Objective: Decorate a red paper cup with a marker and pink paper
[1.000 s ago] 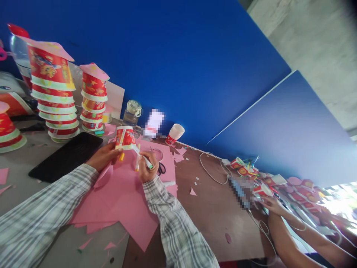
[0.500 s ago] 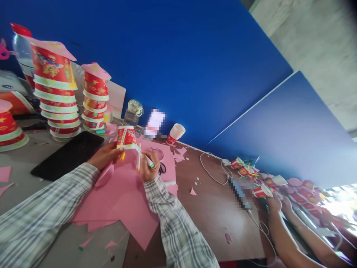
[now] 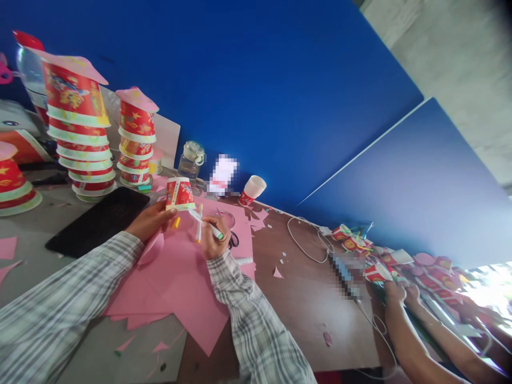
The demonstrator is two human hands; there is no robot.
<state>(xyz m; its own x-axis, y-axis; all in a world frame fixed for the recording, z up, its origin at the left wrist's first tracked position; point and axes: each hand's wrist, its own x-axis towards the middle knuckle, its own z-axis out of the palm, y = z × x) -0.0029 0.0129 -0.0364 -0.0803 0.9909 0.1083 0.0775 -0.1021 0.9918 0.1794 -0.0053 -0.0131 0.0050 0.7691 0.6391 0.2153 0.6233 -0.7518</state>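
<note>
My left hand (image 3: 154, 220) grips a red patterned paper cup (image 3: 180, 193), held upside down with its pale rim at the bottom. In my right hand (image 3: 216, 238) is a white marker (image 3: 196, 215) with a green end, its tip close to the cup's rim; whether they touch I cannot tell. Below both hands lie pink paper sheets (image 3: 188, 288). A yellow marker cap (image 3: 176, 223) shows under the cup, and another marker (image 3: 199, 229) lies between my hands. Dark-handled scissors (image 3: 233, 240) rest just beyond my right hand, partly hidden by it.
Two towers of stacked cups (image 3: 82, 133) with pink tops stand at left, near a black tablet (image 3: 98, 221). A glass jar (image 3: 191, 162) and a tilted cup (image 3: 253, 190) sit by the blue partition (image 3: 248, 80). At right, another person's hands (image 3: 396, 293) hold a cup (image 3: 378, 272).
The marker tip has moved slightly down and left along the cup's rim. My left hand has shifted the cup a little up and to the left.
</note>
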